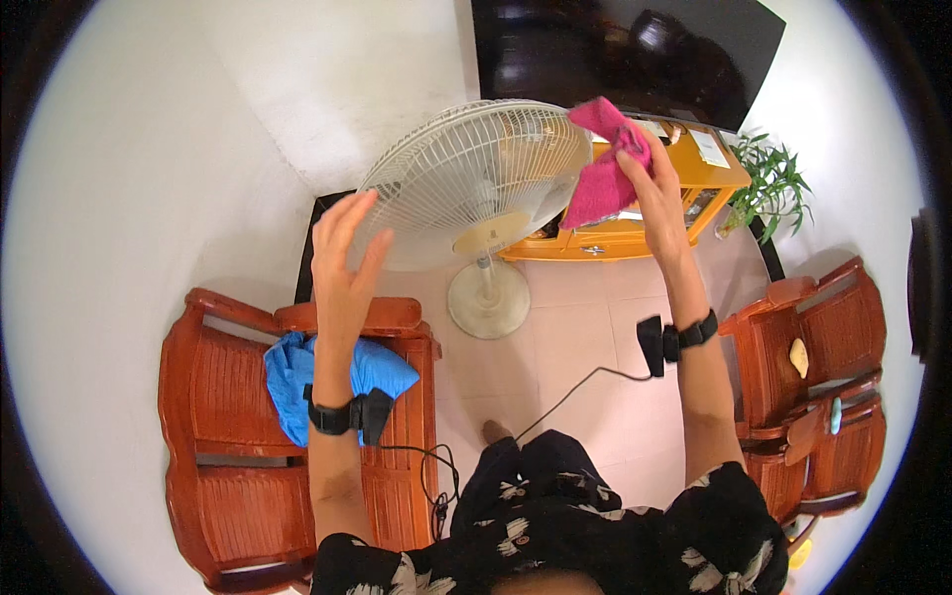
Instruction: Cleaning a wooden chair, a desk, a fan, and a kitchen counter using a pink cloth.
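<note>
A standing electric fan (487, 171) with a pale wire cage and a round base rises in front of me. Pinched between the thumb and fingers of my right hand (654, 175) is a pink cloth (606, 182), close against or just beside the cage's right edge; contact cannot be told. At the cage's left side my left hand (346, 242) is raised, fingers apart, holding nothing. Both wrists wear black straps with small devices, and cables run from them.
A wooden bench (245, 401) with a blue cloth bundle (383, 368) is at left. Wooden chairs (773, 372) stand at right. Behind the fan are a yellow cabinet (706, 175), a large television (632, 52) and a leafy plant (773, 178). A cable (580, 390) hangs before my legs.
</note>
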`<state>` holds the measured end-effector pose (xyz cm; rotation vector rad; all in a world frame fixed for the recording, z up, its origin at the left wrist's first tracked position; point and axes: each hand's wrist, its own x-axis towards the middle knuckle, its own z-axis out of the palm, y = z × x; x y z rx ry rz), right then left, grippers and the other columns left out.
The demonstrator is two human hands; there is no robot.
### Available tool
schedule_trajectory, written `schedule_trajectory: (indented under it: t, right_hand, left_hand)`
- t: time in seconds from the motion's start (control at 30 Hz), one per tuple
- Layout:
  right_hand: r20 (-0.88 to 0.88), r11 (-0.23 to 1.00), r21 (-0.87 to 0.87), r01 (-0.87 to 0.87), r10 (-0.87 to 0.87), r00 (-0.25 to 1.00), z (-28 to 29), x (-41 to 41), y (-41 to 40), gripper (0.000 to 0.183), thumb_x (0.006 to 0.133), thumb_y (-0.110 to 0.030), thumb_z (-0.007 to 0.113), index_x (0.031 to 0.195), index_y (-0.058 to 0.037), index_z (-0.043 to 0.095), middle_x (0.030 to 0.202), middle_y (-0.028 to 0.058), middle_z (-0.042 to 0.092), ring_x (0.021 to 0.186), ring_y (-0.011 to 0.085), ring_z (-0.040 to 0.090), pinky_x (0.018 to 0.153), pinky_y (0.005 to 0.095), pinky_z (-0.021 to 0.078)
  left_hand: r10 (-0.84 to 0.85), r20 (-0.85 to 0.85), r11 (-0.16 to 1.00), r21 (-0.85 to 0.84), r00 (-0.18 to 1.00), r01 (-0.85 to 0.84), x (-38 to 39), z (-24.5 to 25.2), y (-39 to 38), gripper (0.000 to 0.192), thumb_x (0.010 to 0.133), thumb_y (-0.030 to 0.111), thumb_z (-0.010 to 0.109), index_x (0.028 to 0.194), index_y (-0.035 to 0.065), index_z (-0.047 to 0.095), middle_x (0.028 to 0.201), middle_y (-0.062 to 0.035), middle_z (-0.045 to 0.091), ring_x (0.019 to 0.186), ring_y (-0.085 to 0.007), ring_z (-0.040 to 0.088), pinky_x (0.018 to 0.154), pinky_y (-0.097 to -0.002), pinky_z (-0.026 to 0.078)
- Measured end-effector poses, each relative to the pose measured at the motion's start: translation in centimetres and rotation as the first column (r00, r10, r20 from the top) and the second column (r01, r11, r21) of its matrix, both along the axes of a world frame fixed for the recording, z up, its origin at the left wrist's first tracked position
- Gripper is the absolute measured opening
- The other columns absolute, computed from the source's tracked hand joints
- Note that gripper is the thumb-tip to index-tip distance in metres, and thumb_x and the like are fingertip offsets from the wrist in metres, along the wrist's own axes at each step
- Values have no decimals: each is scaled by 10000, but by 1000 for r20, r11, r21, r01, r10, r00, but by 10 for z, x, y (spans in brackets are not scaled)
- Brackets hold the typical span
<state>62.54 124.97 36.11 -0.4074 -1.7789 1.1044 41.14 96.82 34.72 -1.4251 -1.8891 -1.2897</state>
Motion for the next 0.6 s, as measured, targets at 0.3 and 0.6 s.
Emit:
schedule_trajectory:
  t: [0.3, 0.6]
  right_hand:
    - [151, 972, 229, 61, -97, 984, 24, -114, 32, 340, 818, -104, 544, 1154, -50, 559, 1035, 116, 611, 967, 236, 573, 854, 313, 456]
    - [200, 626, 774, -99, -93, 975, 27, -192, -63, 206, 678, -136, 597, 866, -53, 583, 867, 63, 529, 847, 244, 506, 601, 332, 469]
  left_hand:
    - [-57, 268, 992, 126, 962, 24, -96, -14, 77, 234, 861, 87, 623, 1091, 50, 648, 1001, -57, 554, 909, -150, 516, 768, -250, 416]
    - [-58, 316, 962, 270, 947, -31, -91, -27, 114, 123, 873, 38, 569, 965, 4, 643, 940, -43, 557, 861, -134, 523, 779, -255, 418]
